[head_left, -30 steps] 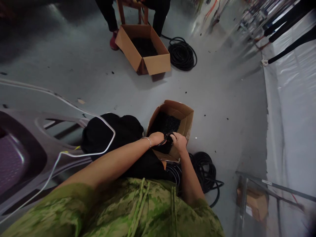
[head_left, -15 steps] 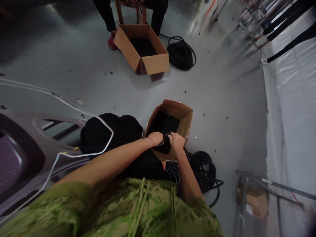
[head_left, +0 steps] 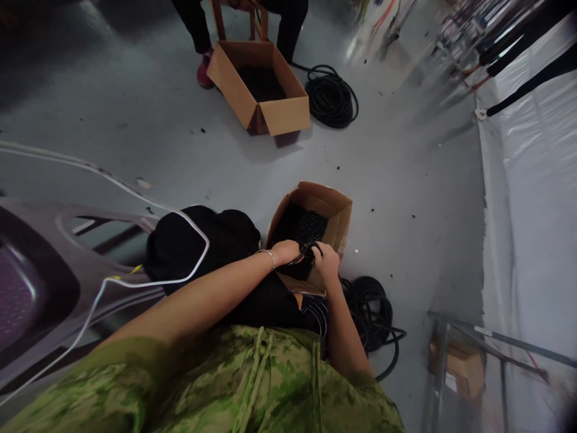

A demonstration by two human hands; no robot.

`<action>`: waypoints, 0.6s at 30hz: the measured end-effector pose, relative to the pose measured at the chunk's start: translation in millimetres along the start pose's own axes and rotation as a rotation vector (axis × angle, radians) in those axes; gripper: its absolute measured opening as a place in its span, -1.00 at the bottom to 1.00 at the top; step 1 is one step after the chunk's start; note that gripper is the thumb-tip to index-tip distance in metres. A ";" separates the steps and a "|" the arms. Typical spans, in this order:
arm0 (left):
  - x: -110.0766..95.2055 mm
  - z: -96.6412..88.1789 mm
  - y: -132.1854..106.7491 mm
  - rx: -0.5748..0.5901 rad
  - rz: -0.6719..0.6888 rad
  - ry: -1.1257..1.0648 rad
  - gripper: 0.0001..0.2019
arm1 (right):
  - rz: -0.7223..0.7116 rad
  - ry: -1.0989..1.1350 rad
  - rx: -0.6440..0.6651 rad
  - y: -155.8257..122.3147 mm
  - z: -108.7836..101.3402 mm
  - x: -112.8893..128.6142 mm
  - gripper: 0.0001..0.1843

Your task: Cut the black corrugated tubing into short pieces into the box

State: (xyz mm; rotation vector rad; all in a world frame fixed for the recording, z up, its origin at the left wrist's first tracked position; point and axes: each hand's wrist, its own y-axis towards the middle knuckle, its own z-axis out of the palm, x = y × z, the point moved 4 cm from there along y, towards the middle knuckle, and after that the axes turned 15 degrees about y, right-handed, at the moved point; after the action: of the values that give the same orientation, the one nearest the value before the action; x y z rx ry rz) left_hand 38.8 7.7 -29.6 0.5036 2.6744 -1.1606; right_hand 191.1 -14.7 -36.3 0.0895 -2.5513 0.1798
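Observation:
An open cardboard box holding small black pieces stands on the floor between my knees. Over its near rim my left hand, with a bracelet on the wrist, is closed on a dark tool I cannot make out. My right hand is closed beside it, pinching the end of a black cable that runs between the two hands. A coil of the same black cable lies on the floor under my right forearm.
Another person sits on a wooden chair at the top, behind a second open box and another black cable coil. A grey plastic chair with a white cord stands left. A white-sheeted bench runs along the right.
My right hand has shifted slightly right and its fingers have regripped the cable end. My left hand and the box stay where they were.

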 end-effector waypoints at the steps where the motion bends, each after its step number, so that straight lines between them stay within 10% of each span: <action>1: -0.5 -0.2 -0.5 -0.001 0.007 0.001 -0.59 | -0.001 0.000 -0.003 -1.2 -1.0 0.4 -0.67; 18: -5.0 -6.0 -11.6 0.055 0.035 0.066 -0.75 | -0.011 -0.361 0.029 -8.3 2.4 14.2 -0.75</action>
State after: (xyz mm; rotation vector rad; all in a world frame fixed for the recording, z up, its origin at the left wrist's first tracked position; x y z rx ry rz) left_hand 38.9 3.6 -16.3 0.6062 2.6830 -1.2319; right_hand 178.8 -23.5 -29.5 0.1590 -2.9070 0.2124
